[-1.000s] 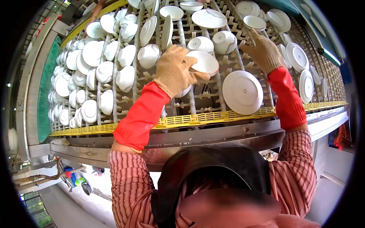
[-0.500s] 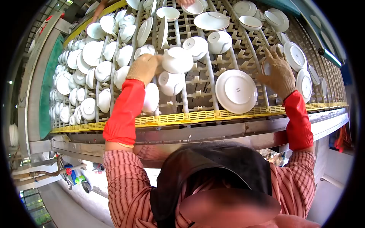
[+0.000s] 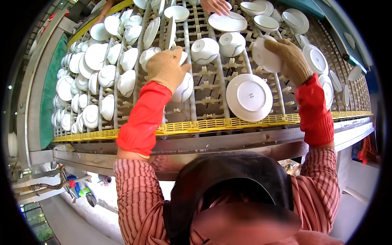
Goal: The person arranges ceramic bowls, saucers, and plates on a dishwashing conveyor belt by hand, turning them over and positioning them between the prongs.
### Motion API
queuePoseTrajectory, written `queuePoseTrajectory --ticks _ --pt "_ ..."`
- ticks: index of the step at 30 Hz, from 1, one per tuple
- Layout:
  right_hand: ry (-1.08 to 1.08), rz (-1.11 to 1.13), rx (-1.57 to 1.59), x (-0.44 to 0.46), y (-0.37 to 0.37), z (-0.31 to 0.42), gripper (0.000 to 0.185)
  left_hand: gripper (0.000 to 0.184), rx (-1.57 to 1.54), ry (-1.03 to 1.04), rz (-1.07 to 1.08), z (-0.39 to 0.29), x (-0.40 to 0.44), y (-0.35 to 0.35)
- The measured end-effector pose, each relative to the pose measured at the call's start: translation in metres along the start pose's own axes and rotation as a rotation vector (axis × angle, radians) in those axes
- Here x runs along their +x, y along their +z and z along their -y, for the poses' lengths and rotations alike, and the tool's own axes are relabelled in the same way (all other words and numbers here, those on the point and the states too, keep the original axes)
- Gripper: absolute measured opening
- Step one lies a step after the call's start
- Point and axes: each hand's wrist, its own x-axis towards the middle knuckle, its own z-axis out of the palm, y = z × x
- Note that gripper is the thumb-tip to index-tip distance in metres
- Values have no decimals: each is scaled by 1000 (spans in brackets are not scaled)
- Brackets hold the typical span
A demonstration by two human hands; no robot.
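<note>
My left hand (image 3: 167, 68), in a tan glove, is closed around a white bowl (image 3: 183, 58), most of which the glove hides. Just below it another white bowl (image 3: 184, 89) rests upside down on the rack. My right hand (image 3: 290, 61), gloved too, grips the right edge of a tilted white bowl (image 3: 264, 55) above the rack rods. Between my hands, a large white plate (image 3: 249, 97) lies face down near the yellow edge. Two upturned bowls (image 3: 205, 50) (image 3: 232, 43) sit side by side behind it.
The pegged conveyor rack has a yellow edge strip (image 3: 212, 124) and a metal rail (image 3: 228, 143) in front. Many bowls (image 3: 96, 56) fill its left side; plates (image 3: 315, 60) stand at the right. Another person's hand (image 3: 216, 6) touches dishes at the far edge, near an oval plate (image 3: 227, 22).
My right hand has moved up and left and now holds a bowl. My left hand has shifted slightly right. The dishes have drifted a little left, and the other person's hand reaches further in.
</note>
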Motion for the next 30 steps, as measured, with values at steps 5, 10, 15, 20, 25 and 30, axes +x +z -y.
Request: queuePoseTrajectory --ticks 5,10,15,20,25,30 --pt "-200 39 316 17 23 -26 70 48 -16 -126 -12 22 21 27" --pt "-64 -118 -60 10 -3 -27 52 61 -252 -66 -517 25 33 31" --pt "-213 -289 -917 -4 -45 -30 67 62 123 128 -278 12 40 20" --pt "-137 -256 -1320 -18 -98 -78 96 62 -35 87 117 14 9 16" --pt "-106 -404 -1321 -13 -121 -101 97 59 -45 185 151 -49 -45 -25" --pt "-85 -507 -1288 8 -159 -117 101 50 -254 842 -179 -114 -57 -11"
